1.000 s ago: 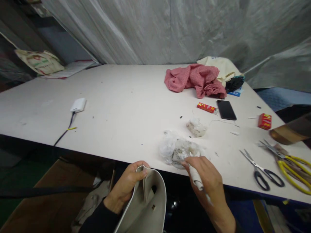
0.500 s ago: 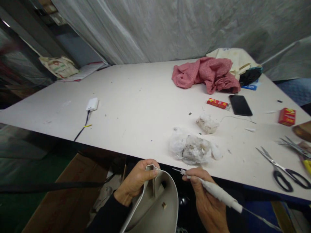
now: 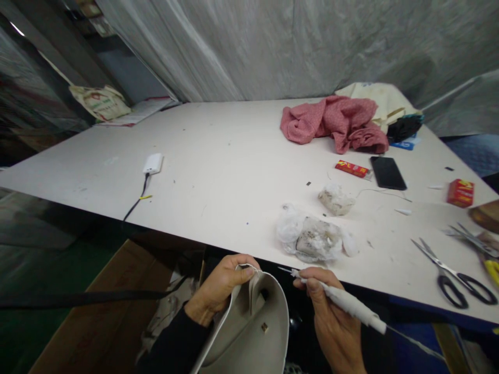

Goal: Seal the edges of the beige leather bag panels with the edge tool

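My left hand is closed on the rim of a pale grey leather bag piece, held below the table's front edge. My right hand is closed in a pinch on a white pen-shaped tool. The tool's thin metal tip points left toward the bag's rim, a short gap away. Just beyond both hands, on the table, lies a crumpled clear plastic bag with a whitish lump inside.
On the white table lie a second small lump, black-handled scissors, a black phone, two red boxes, pink cloth and a white charger with cable. A cardboard box stands below left.
My right hand left the plastic bag, drew back below the table edge and turned the tool so its tip points at the bag's rim. The view shifted left.
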Demonstrator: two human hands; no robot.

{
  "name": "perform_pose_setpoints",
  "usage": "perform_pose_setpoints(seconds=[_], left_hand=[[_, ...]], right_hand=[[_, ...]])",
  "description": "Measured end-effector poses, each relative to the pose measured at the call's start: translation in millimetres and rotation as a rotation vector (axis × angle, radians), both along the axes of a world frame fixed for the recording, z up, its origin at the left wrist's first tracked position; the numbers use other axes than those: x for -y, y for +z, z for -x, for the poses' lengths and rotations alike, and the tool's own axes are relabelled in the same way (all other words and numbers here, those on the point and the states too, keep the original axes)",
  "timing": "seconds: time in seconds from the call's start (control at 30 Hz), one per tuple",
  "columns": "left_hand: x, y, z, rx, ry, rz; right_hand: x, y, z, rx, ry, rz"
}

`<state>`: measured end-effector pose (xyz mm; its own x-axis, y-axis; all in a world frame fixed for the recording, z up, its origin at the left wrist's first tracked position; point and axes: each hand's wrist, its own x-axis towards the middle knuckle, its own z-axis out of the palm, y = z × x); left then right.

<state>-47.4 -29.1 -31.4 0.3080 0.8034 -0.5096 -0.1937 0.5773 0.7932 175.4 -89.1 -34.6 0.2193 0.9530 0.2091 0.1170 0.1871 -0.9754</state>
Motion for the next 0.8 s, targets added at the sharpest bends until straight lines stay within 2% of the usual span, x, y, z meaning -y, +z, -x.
perform_pose_setpoints(seconds=[0.3,0.43,0.53,0.67,0.8], left_hand=[[4,-1.1,4,-0.071,0.032,-0.088],[4,0.5,4,-0.118,0.081,-0.159],[5,4.7,4,-0.124,0.116,-0.211],[7,4.7,7,-0.089,0.159,-0.181],[13,3.5,10,-0.062,0.178,-0.177]], right_hand=[[2,0.9,1,-0.046,-0.009,-0.010],[5,4.7,0,0.000,-0.026,-0.016],[10,12.8,-4,0.052,-0.087,-0.079],[14,23.9,-10,0.090,-0.196,-0.132],[18,30.8,-14,0.126,-0.246,-0.141]])
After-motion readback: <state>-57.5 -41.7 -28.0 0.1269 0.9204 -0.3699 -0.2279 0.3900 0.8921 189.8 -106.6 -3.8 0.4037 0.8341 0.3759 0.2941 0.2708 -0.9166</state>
